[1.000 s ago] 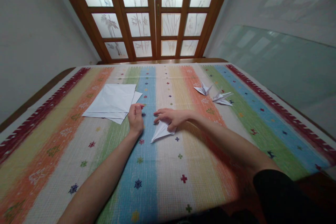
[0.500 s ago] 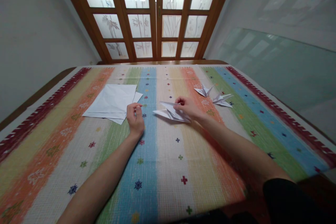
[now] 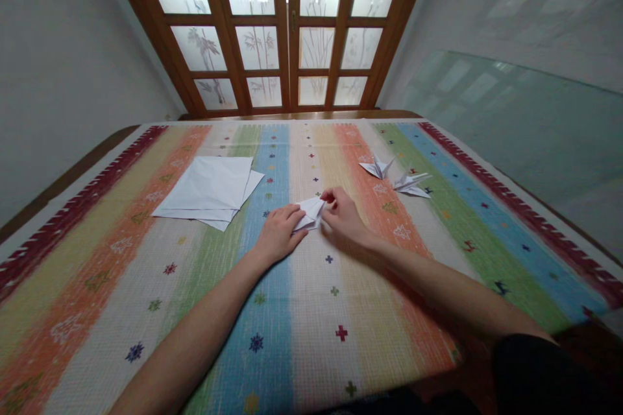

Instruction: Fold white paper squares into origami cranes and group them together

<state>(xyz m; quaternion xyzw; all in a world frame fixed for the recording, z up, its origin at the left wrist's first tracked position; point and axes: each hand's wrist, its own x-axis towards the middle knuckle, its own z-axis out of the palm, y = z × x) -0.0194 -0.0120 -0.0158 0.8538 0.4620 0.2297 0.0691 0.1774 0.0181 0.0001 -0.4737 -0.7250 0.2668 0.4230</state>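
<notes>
A folded piece of white paper (image 3: 310, 210) lies on the striped tablecloth between my two hands. My left hand (image 3: 281, 231) rests over its left end, fingers pressing it against the cloth. At the paper's right end, my right hand (image 3: 341, 215) pinches the edge between thumb and fingertips, lifting it slightly. Part of the paper is hidden under my left fingers. Off to the right sit two folded paper cranes (image 3: 377, 167) with pointed wings.
A stack of white paper sheets (image 3: 207, 185) lies left of my hands, its edges not aligned. The tablecloth (image 3: 311, 311) has coloured stripes and small printed figures. Wooden doors with frosted panes (image 3: 263, 45) stand beyond the table's far edge.
My left hand has moved right from beside the stack onto the folded paper. The paper has been turned and now lies between both hands, with my right hand at its right end.
</notes>
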